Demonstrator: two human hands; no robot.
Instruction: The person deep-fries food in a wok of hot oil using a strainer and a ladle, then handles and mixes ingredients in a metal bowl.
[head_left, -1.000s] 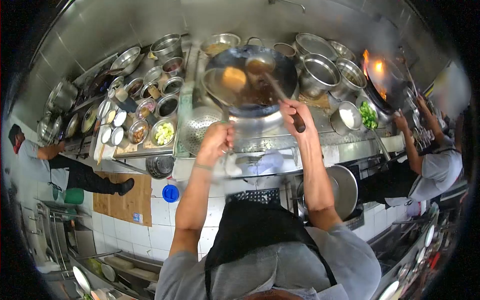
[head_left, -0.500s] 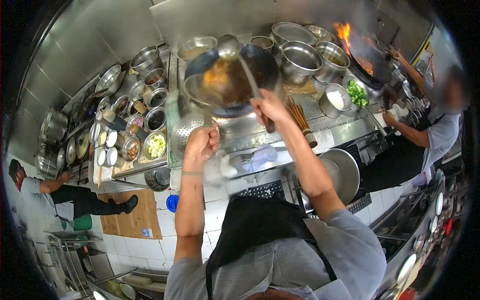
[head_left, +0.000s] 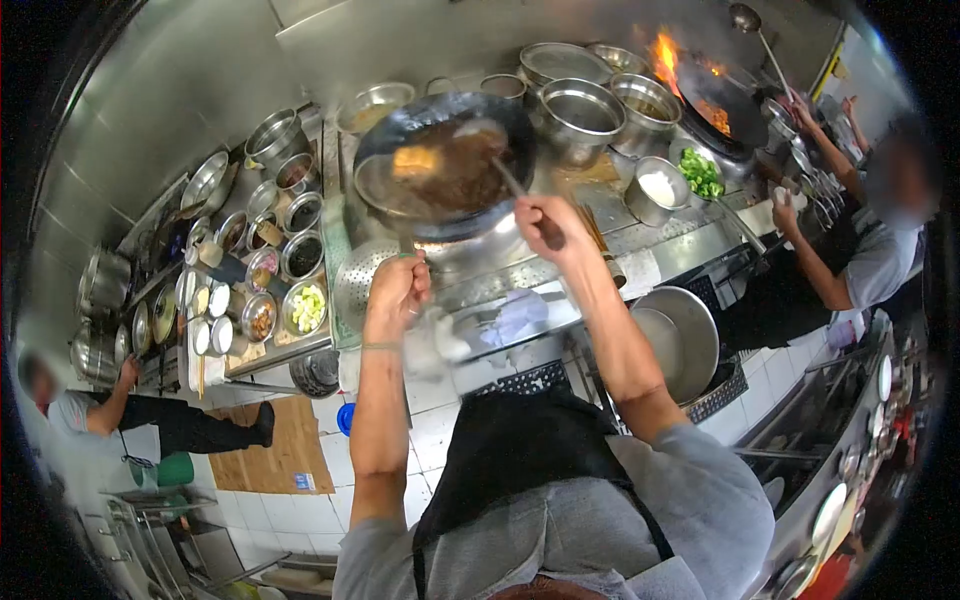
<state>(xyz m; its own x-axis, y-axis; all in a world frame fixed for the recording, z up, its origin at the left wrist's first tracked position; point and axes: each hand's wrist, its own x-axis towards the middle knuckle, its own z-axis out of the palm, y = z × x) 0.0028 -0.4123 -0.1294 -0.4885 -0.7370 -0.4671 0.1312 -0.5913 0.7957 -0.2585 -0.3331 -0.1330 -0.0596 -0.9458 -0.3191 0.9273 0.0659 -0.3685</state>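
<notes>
My left hand [head_left: 400, 287] is closed round the handle of a round strainer [head_left: 372, 190], which is held over the left part of a large black wok [head_left: 440, 215]. An orange-brown piece of food [head_left: 415, 160], blurred, shows at the strainer. My right hand [head_left: 552, 228] grips the handle of a metal ladle [head_left: 482, 128], whose bowl is down inside the wok, on its right side. Brown liquid [head_left: 455, 172] covers the wok's inside. A perforated metal pan [head_left: 360, 272] lies just left of my left hand.
Several ingredient bowls [head_left: 303, 307] stand at the left. Metal pots [head_left: 580, 115] and a bowl of chopped greens [head_left: 700, 172] stand at the right. Flames [head_left: 665, 60] rise beside a second wok [head_left: 735, 125] near a person [head_left: 870, 260]. Another person [head_left: 90, 412] is at far left.
The ladle bowl, raised at the wok's far rim half a second ago, is now lower inside the wok. The view has shifted. At the right, the other person's ladle has come up into view.
</notes>
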